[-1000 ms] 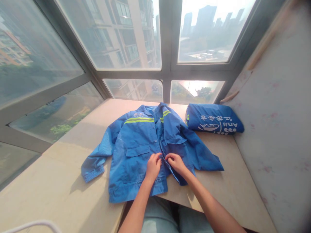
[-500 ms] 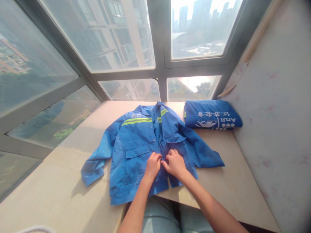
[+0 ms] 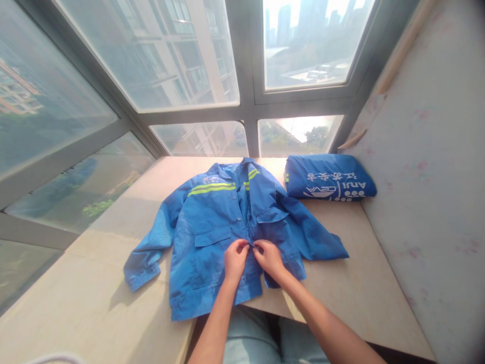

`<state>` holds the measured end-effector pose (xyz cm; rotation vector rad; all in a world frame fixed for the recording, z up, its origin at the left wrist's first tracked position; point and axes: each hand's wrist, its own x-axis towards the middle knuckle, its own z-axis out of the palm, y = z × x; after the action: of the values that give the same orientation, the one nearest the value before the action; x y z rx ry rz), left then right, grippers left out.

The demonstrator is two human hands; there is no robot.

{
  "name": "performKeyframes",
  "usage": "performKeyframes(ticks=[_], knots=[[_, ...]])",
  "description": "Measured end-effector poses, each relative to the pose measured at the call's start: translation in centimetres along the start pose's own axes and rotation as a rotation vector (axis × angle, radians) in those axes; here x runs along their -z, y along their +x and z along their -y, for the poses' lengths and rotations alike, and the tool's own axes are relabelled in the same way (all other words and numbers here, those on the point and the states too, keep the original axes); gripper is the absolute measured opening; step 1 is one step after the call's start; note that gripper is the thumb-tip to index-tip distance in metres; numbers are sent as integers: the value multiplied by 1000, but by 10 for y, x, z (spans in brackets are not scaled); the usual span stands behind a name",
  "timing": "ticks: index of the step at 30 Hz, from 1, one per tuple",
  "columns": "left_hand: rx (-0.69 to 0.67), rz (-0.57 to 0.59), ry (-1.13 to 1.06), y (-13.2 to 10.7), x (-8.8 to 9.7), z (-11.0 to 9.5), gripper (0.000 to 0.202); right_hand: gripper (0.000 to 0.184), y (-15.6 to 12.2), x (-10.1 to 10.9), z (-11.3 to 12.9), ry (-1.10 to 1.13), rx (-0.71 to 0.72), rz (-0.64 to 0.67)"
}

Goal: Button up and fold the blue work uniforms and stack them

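A blue work jacket [image 3: 206, 217] with yellow-green stripes lies spread on the wooden tabletop, collar toward the window and sleeves out to both sides. Its front is partly open at the collar. My left hand [image 3: 237, 258] is closed in a pinch on the front edge, below the middle of the jacket. Close beside it, my right hand [image 3: 267, 255] pinches the facing front edge. The fingertips of both hands almost meet at the front opening. Whatever fastener lies between them is too small to make out.
A folded blue garment [image 3: 329, 177] with white lettering sits at the back right, by the papered wall [image 3: 428, 182]. Window frames [image 3: 248, 76] rise behind the wooden tabletop [image 3: 341, 298]. Part of a white curved object [image 3: 56, 357] shows at the lower left.
My fingers have drawn into tighter pinches on the jacket's front edges, and the right hand has shifted slightly down and left. The view has moved a little; the folded garment stays put.
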<state>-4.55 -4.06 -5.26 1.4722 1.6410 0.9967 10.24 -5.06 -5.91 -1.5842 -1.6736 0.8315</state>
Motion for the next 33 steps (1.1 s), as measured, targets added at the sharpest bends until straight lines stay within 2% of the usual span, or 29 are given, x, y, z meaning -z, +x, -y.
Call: performKeyframes(ticks=[4, 13, 18, 24, 33], knots=[[107, -32, -149, -4, 0, 3, 25, 20, 8, 4, -12, 223, -66, 4], [203, -29, -305, -9, -3, 4, 26, 31, 19, 12, -19, 497, -141, 204], [184, -76, -314, -12, -9, 4, 21, 31, 17, 8, -16, 421, -108, 208], [133, -133, -259, -18, -11, -2, 17, 30, 15, 5, -12, 306, -103, 134], [40, -154, -132, -24, -13, 1, 11, 25, 11, 1, -6, 219, -112, 103]])
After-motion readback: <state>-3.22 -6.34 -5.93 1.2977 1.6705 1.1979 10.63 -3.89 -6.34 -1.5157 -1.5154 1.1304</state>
